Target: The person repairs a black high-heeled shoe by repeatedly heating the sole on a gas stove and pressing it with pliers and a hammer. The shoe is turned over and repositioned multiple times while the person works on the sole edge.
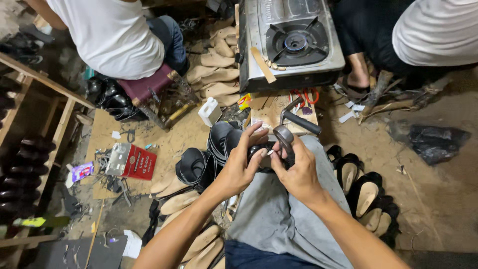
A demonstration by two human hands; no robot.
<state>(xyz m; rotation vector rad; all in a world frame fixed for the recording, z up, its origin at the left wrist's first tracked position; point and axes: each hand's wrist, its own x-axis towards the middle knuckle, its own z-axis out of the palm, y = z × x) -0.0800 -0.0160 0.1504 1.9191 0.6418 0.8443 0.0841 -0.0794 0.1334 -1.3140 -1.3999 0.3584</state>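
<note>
The head view looks down on a dirt workshop floor [438,199] strewn with scraps, with two other people seated at the top edge: one in a white shirt on a dark red stool [149,84] at upper left, another in a white top and dark trousers at upper right. Between them sits a steel gas stove [289,42] with one black burner, propped above a small wooden board. A wooden rack [30,164] holding dark shoes runs down the left side. The person's own lap is covered by a grey cloth [279,219]. Pale wooden shoe lasts [214,65] are heaped beside the stove, and more lie at lower left near the person's knee. Black shoe uppers [199,167] stand just left of the lap, and finished black slip-on shoes [366,197] with tan insoles lie to the right. A red tin box [132,162] rests on cardboard at left, a crumpled black bag [435,142] at right. Over the lap, the left hand [239,167] is closed around a black shoe piece [264,157], fingers curled over its top. The right hand [298,172] grips a metal lasting pincer [289,132], whose head touches the shoe piece and whose dark handle angles up and right.
</note>
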